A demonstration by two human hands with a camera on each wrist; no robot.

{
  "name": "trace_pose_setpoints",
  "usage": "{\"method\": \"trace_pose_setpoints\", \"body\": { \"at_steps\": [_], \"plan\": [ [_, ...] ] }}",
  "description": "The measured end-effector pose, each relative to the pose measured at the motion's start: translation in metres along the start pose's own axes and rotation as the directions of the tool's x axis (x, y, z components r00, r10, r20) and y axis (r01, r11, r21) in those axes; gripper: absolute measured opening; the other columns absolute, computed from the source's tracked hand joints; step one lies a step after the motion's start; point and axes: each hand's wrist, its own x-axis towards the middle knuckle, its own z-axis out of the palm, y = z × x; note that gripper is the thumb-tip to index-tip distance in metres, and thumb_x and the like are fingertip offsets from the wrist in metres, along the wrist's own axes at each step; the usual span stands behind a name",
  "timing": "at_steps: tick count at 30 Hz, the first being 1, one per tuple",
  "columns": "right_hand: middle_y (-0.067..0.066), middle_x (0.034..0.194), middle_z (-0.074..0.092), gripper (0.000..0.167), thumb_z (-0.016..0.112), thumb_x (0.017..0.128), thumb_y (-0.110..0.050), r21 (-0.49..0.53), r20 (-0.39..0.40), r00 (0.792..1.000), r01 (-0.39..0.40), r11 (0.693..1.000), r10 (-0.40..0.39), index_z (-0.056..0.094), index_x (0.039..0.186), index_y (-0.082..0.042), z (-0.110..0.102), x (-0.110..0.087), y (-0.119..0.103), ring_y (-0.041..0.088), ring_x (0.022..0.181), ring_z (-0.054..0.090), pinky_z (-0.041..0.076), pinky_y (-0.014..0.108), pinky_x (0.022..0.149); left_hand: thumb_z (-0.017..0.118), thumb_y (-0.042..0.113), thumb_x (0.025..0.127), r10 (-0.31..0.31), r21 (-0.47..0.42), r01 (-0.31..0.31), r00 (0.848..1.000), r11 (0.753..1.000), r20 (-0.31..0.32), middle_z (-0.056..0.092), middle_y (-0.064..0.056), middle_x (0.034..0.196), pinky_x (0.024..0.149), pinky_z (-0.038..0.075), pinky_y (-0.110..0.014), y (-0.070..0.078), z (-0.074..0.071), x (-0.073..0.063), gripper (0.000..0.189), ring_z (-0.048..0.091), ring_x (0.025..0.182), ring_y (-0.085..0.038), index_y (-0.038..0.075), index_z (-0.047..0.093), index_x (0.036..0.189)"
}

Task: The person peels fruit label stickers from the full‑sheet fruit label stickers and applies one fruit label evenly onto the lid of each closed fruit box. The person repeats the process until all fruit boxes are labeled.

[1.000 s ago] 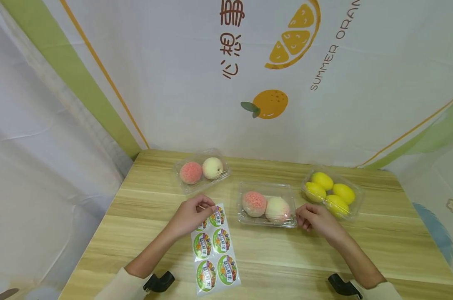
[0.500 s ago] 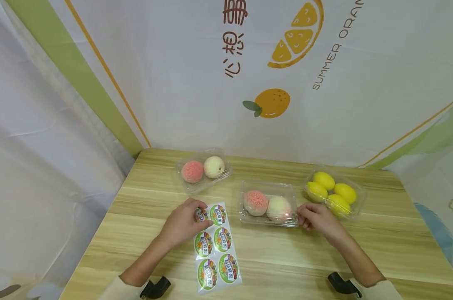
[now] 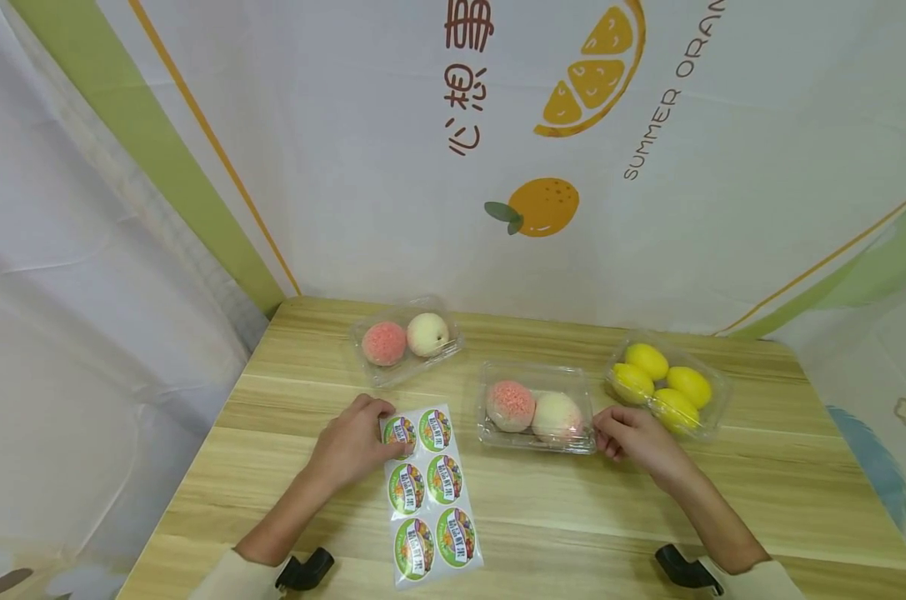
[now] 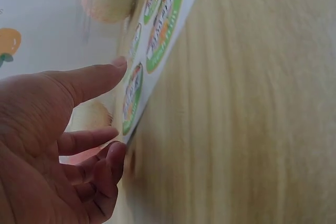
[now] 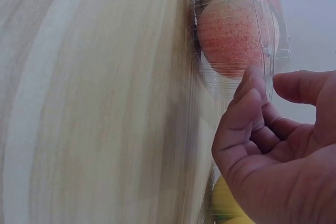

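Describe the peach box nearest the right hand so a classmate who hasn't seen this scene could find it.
On the wooden table, look between the sheet of round stickers and the box of four lemons. There sits a clear plastic box holding two peaches. What sets it apart from the other peach box, farther back on the left, is the right hand at its right end.

On the table point(image 3: 543, 533) we find, at the back left, a clear box point(image 3: 409, 368) with one pink peach point(image 3: 384, 344) and one pale peach point(image 3: 427, 335) side by side. At the back right we see a lemon box point(image 3: 718, 402) holding four lemons point(image 3: 690, 387). Behind the table we have a white cloth point(image 3: 362, 167) printed with a whole orange point(image 3: 546, 207), a cut slice point(image 3: 598, 82) above it, brown characters point(image 3: 463, 86) and the letters SUMMER ORAN point(image 3: 666, 104).
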Motion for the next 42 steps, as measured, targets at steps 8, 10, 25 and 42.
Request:
{"method": "trace_pose_setpoints", "body": {
  "at_steps": [8,10,25,42],
  "plan": [
    [0.009,0.087,0.065,0.022,0.055,0.113,-0.010,0.000,0.006,1.000,-0.001,1.000,0.001,0.069,0.107,0.007,0.000,0.000,0.000,0.019,0.077,0.060,0.055,0.028,0.068,0.101,0.039,0.080,-0.046,0.005,0.045,0.999,0.999,0.020,0.063,-0.013,0.126,0.077,0.055,-0.046,-0.002,0.001,0.004,0.063,0.064,0.092,-0.025,0.001,0.074,0.123],
    [0.009,0.087,0.065,0.022,0.055,0.113,-0.009,-0.003,0.006,1.000,0.000,1.000,0.000,0.069,0.108,0.007,0.000,0.000,0.000,0.019,0.077,0.060,0.055,0.028,0.068,0.101,0.039,0.079,-0.045,0.013,0.045,0.999,0.999,0.025,0.062,-0.013,0.123,0.077,0.056,-0.046,-0.003,0.002,0.006,0.064,0.064,0.091,-0.025,0.001,0.074,0.122],
    [0.009,0.086,0.064,0.022,0.056,0.113,-0.009,-0.009,0.007,1.000,0.009,1.000,-0.008,0.068,0.103,0.006,-0.001,0.001,0.000,0.019,0.075,0.059,0.054,0.028,0.066,0.101,0.035,0.080,-0.028,0.022,0.027,0.999,0.999,0.030,0.060,-0.008,0.114,0.077,0.056,-0.049,-0.002,0.003,0.008,0.057,0.062,0.090,-0.023,0.003,0.073,0.116],
    [0.009,0.086,0.065,0.022,0.056,0.113,-0.010,-0.002,0.012,1.000,0.017,1.000,-0.017,0.069,0.102,0.005,-0.001,0.000,0.000,0.019,0.076,0.060,0.053,0.027,0.067,0.103,0.020,0.076,-0.002,-0.072,0.004,1.000,0.997,0.028,0.062,-0.001,0.084,0.069,0.046,-0.037,-0.001,0.003,0.011,0.048,0.055,0.082,-0.021,0.009,0.065,0.102]
  ]
}}
